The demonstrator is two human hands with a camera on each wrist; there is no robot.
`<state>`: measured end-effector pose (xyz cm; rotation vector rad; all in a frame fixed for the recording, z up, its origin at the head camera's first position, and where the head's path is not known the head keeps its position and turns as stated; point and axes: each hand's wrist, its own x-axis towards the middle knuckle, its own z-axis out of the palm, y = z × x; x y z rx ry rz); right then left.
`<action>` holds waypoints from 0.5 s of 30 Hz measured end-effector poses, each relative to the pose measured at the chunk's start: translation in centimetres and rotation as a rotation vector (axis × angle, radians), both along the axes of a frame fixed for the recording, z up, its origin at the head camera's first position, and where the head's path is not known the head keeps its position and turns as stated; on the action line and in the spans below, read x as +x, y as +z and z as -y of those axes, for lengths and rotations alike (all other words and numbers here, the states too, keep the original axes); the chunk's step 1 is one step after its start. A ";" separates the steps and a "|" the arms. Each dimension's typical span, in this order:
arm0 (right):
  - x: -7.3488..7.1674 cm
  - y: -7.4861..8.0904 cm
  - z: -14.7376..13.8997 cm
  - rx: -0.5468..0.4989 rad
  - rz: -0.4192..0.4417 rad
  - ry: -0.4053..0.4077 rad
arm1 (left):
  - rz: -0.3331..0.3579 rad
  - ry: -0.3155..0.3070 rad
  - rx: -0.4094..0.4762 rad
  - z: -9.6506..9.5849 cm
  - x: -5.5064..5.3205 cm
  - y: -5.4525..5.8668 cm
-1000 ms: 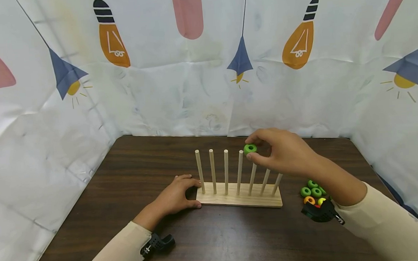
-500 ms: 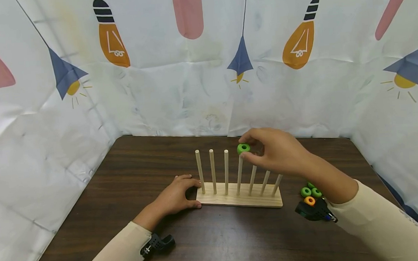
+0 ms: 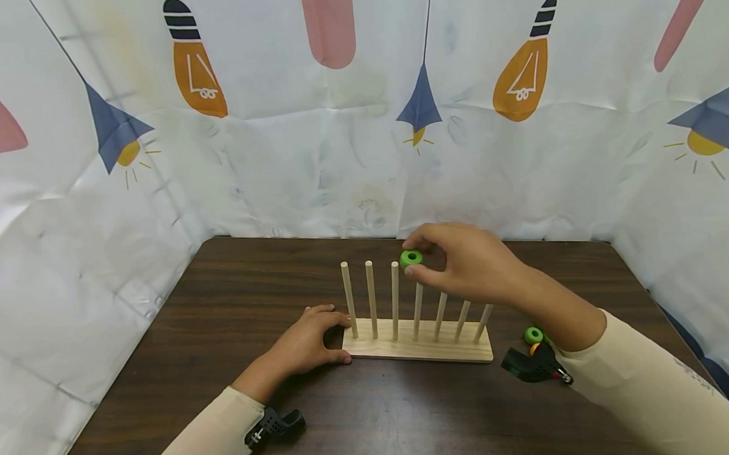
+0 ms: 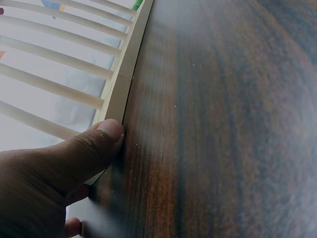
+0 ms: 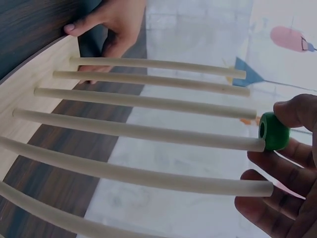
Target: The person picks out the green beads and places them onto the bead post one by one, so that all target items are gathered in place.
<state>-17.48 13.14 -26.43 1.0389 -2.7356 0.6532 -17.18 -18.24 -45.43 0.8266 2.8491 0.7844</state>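
Note:
A pale wooden pegboard (image 3: 420, 349) with several upright pegs sits in the middle of the table. My left hand (image 3: 305, 340) grips its left end, thumb against the front edge and fingers behind; the left wrist view shows the thumb (image 4: 99, 144) on the base's edge. Between thumb and fingertips, my right hand (image 3: 474, 261) pinches a green ring bead (image 3: 406, 262) at peg-top height, near the third peg from the left (image 3: 396, 301). From the right wrist, the green bead (image 5: 278, 133) appears close to the peg tips, not threaded on one. All visible pegs are bare.
Loose beads lie on the dark wood-grain table (image 3: 375, 426) to the right: a green bead (image 3: 533, 335) and part of an orange bead (image 3: 534, 349) show beside the right sleeve. A patterned white cloth (image 3: 312, 175) hangs behind the table's back edge.
My right hand has moved left with the green bead, from near the fourth peg toward the third. Its forearm now covers more of the loose beads. The left hand and pegboard stay put.

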 end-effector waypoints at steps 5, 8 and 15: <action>-0.1 0.0 0.5 -0.003 0.006 0.010 | 0.006 0.005 0.001 0.0 0.0 0.0; -0.1 -0.1 0.8 -0.004 0.008 0.019 | 0.006 0.006 0.001 0.0 0.0 0.0; -0.2 -0.1 1.4 -0.003 0.011 0.022 | 0.000 0.002 0.011 0.1 -0.1 -0.1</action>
